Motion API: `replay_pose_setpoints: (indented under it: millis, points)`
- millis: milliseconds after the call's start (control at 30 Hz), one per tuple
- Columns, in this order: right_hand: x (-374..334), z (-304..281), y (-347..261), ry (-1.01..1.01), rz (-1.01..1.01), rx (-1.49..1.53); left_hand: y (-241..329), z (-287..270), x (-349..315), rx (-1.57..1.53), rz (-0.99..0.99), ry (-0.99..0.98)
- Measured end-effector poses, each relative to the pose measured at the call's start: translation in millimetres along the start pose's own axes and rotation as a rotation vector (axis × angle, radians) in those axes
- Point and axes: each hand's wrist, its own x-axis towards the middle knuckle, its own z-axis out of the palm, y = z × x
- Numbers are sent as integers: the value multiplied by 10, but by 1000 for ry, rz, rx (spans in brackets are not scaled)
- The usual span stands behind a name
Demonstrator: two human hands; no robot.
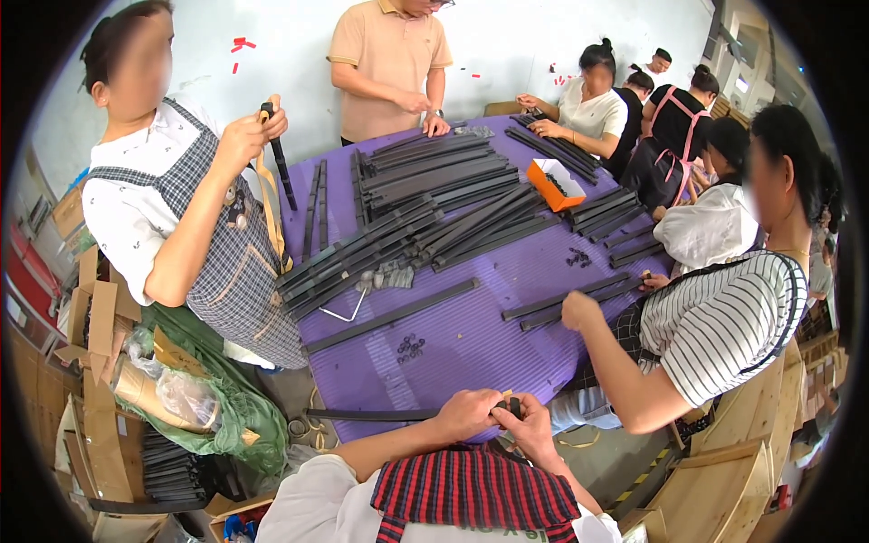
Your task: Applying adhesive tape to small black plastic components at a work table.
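My left hand [469, 414] is closed round one end of a long flat black strip [371, 415], which reaches out leftward over the table's near edge. Close against it, my right hand [532, 425] pinches a small black piece [515, 408] at that same end. Whether this piece is part of the strip or separate, I cannot tell. Something tan [507, 395] shows between the fingers of both hands. Ahead lies a little heap of small black parts [410, 348], with another black strip [394, 316] behind it.
The purple table [471, 326] bears stacks of black strips [444, 172], an orange box [554, 185] of small parts and a white bent rod [348, 312]. Co-workers handle strips at left [249, 136], right [588, 312] and far side. Cartons [100, 312] and a green sack [253, 412] stand at left.
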Motion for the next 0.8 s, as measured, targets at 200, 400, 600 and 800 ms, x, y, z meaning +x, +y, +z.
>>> replay_pose_setpoints:
  millis: [200, 400, 600, 800]
  points:
    - [111, -9, 153, 48, -187, -200, -53, 24, 43, 87, -71, -6]
    - [92, -5, 199, 60, -199, -185, -79, 25, 12, 52, -81, -39]
    - [49, -93, 155, 16, -140, -130, -257, -314, -145, -5, -305, -534]
    - [26, -96, 192, -21, -158, -59, -238, -278, -253, 107, -296, -458]
